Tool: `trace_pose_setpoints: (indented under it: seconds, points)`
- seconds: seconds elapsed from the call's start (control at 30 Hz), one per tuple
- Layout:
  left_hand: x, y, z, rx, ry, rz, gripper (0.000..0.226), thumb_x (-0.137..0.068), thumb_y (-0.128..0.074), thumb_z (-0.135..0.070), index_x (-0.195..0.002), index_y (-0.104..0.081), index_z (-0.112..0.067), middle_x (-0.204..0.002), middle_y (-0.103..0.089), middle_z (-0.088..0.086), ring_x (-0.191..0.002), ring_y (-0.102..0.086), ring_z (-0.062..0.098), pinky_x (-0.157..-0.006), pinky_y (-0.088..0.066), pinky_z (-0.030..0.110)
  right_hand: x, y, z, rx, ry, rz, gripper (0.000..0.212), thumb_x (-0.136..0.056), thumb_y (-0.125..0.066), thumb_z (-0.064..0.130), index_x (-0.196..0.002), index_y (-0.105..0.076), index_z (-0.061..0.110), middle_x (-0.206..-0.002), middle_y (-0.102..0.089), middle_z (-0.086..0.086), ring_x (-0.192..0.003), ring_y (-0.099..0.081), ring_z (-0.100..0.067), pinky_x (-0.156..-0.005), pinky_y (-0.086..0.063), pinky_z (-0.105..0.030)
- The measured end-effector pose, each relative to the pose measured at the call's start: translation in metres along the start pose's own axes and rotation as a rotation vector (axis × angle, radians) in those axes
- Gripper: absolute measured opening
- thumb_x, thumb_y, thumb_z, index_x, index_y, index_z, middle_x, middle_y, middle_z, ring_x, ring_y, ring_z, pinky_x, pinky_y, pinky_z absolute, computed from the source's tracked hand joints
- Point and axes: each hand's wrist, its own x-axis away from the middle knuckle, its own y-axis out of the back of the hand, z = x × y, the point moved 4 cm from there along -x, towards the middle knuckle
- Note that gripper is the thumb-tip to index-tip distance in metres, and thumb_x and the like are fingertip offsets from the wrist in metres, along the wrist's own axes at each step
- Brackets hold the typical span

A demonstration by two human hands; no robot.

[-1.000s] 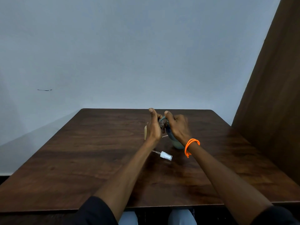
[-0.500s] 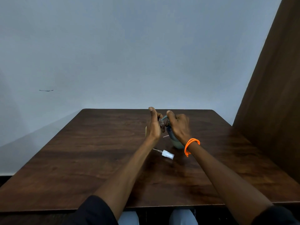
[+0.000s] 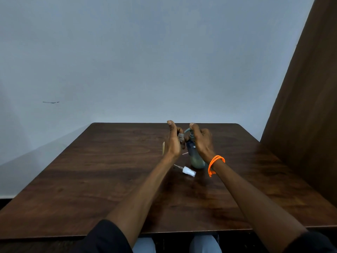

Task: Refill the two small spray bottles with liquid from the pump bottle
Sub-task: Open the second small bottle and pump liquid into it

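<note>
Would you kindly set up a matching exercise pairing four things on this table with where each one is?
Things:
1. small spray bottle
2. pump bottle
3. white sprayer cap
4. orange bracelet

Places:
a. lying on the table
b. on the right wrist
c. held open-necked in the left hand
d. standing under the right hand

Pairs: 1-c, 2-d, 3-a, 4-b
</note>
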Motion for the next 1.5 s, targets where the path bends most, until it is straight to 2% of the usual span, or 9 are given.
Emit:
trace_pose_setpoints:
  seconds: [0.23,0.33,0.4,0.67,0.93,1.07,1.27,1.43,1.5]
  points:
    - [0.004,0.005,-0.003,0.018,0.019,-0.004,0.087,-0.048,-0.035,-0.116,-0.051,-0.048,-0.031,-0.049,-0.035,-0.009,-0.044,-0.031,0.010,-0.050,-0.028,0.027,0.001,0.004,-0.007,-0.353,-0.104,0.101,0.052,-0.103,-0.053,0.050,-0.073,-0.072,0.013,-0.074,-0.071,-0.017,-0.077,-0.062,-0.035,-0.075,-0.052,-0.042]
    - [0.009,0.004,-0.006,0.025,0.023,0.018,0.085,-0.052,-0.035,-0.115,-0.048,-0.045,-0.030,-0.048,-0.033,-0.012,-0.043,-0.028,0.007,-0.051,-0.023,0.027,-0.002,0.014,-0.001,-0.233,-0.097,0.157,0.045,-0.101,-0.057,0.052,-0.076,-0.077,0.020,-0.088,-0.077,-0.006,-0.086,-0.069,-0.021,-0.084,-0.054,-0.035]
    - [0.010,0.004,-0.006,0.015,0.029,0.010,0.084,-0.061,-0.032,-0.112,-0.048,-0.045,-0.030,-0.048,-0.034,-0.012,-0.044,-0.027,0.008,-0.054,-0.020,0.032,-0.009,0.020,0.015,-0.136,-0.078,0.165,0.045,-0.096,-0.057,0.053,-0.084,-0.076,0.014,-0.091,-0.076,0.000,-0.082,-0.066,-0.009,-0.074,-0.048,-0.023]
    - [0.005,-0.003,-0.007,-0.152,0.017,-0.009,0.090,-0.062,-0.018,-0.114,-0.053,-0.046,-0.029,-0.050,-0.040,-0.007,-0.052,-0.034,0.018,-0.060,-0.032,0.042,-0.045,0.012,0.054,0.383,-0.101,0.349,0.039,-0.104,-0.052,0.039,-0.088,-0.075,0.011,-0.083,-0.073,0.003,-0.080,-0.066,-0.014,-0.067,-0.047,-0.028]
    - [0.004,-0.011,-0.023,-0.302,-0.036,0.036,0.093,-0.066,-0.007,-0.111,-0.059,-0.046,-0.027,-0.051,-0.043,-0.010,-0.055,-0.039,0.016,-0.076,-0.041,0.057,-0.053,0.011,0.064,0.344,-0.287,0.409,0.050,-0.108,-0.040,0.049,-0.092,-0.072,0.014,-0.107,-0.075,-0.011,-0.091,-0.063,-0.020,-0.067,-0.047,-0.031]
    - [0.014,-0.016,-0.035,-0.316,-0.060,0.041,0.094,-0.080,-0.005,-0.094,-0.076,-0.057,-0.016,-0.063,-0.049,-0.002,-0.064,-0.046,0.013,-0.072,-0.041,0.040,-0.056,0.003,0.053,0.496,-0.294,0.428,0.045,-0.104,-0.043,0.044,-0.084,-0.072,0.016,-0.107,-0.075,-0.010,-0.102,-0.068,-0.027,-0.070,-0.047,-0.031]
    - [0.015,-0.021,-0.032,-0.334,-0.047,0.001,0.077,-0.106,-0.005,-0.067,-0.078,-0.058,-0.019,-0.076,-0.061,-0.005,-0.069,-0.053,0.006,-0.072,-0.041,0.024,-0.052,-0.003,0.059,0.601,-0.239,0.437,0.034,-0.105,-0.044,0.031,-0.095,-0.068,0.008,-0.095,-0.071,-0.012,-0.081,-0.060,-0.025,-0.070,-0.046,-0.033]
    - [0.012,-0.022,-0.025,-0.252,-0.041,-0.014,0.083,-0.103,-0.005,-0.075,-0.081,-0.064,-0.020,-0.082,-0.064,0.002,-0.078,-0.056,0.014,-0.066,-0.039,0.005,-0.048,-0.004,0.063,0.677,-0.188,0.441,0.028,-0.103,-0.044,0.020,-0.092,-0.067,0.008,-0.091,-0.070,-0.012,-0.061,-0.052,-0.017,-0.055,-0.038,-0.028]
    - [0.010,-0.024,-0.022,-0.225,-0.033,-0.001,0.084,-0.090,-0.006,-0.087,-0.065,-0.066,-0.034,-0.074,-0.063,-0.003,-0.075,-0.056,0.015,-0.079,-0.044,0.021,-0.047,-0.002,0.060,0.680,-0.191,0.432,0.028,-0.101,-0.046,0.020,-0.086,-0.066,0.009,-0.088,-0.072,-0.012,-0.062,-0.054,-0.019,-0.054,-0.037,-0.028]
